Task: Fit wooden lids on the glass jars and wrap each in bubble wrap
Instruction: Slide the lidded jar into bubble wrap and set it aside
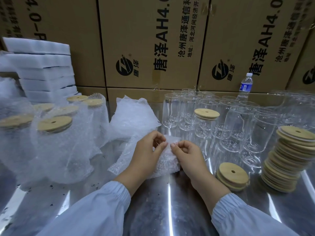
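meanwhile both hands, left hand and right hand, pinch the bubble wrap mid-worktop; a slipped edge could unroll it.

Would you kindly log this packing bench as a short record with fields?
left hand: pinches the top edge of the bubble wrap piece
right hand: pinches the same edge
wrapped jars: lidded, standing at left
bare jars: clustered at right, one lidded jar among them
lid stack: tall, leaning, far right
short lid pile: beside right wrist
water bottle: upright behind the jars
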